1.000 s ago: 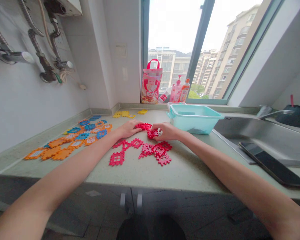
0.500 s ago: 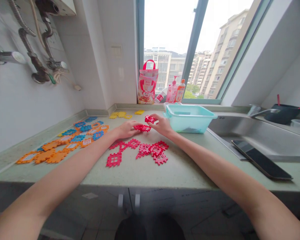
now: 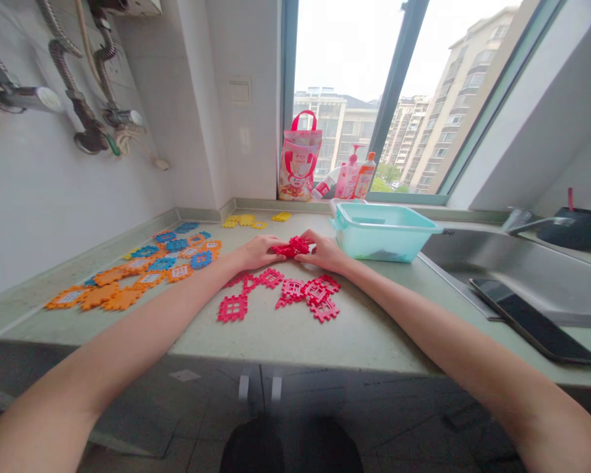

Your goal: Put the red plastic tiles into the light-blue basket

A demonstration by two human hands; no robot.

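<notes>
Right hand drops back in and the two red pieces meet!

Half a second ago the right hand [image 3: 329, 252] had its small red plastic lattice tile [image 3: 301, 244] lifted clear, well apart from the left. Now it is back down low over the pale green countertop [image 3: 276, 335], that tile pushed up against the flat red plastic tile [image 3: 282, 250] under the left hand [image 3: 255, 252]. The gap between the two hands is gone, fingertips nearly touching, and the left hand has edged inward to meet it.
</notes>
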